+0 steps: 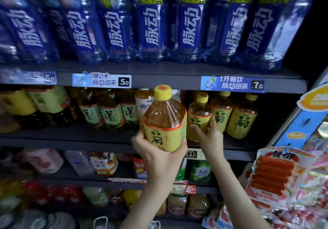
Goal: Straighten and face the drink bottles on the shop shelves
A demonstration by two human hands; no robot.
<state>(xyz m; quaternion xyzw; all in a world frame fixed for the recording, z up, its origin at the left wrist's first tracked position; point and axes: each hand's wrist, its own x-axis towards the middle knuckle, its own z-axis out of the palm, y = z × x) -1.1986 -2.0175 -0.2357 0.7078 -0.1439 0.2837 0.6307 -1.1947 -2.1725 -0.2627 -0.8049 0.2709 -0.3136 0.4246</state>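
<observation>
Fingers (139, 137) of the left hand (156, 150) clamp the base of an upright tea bottle (165, 122), label outward, held just before the middle shelf (71, 136), while at its 3 o'clock the right hand (207, 137) wraps a second bottle (199, 111) standing on that shelf, so the row lies at 12 o'clock.

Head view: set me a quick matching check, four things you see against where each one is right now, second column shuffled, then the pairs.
1 large tea bottle
2 smaller yellow-cap bottle
3 blue bottles
4 sausage packs

A on the top shelf
B gripped by the left hand, in front of the middle shelf
C far right of the picture
D standing on the middle shelf, right hand round it

Pairs: 1-B, 2-D, 3-A, 4-C.
</observation>
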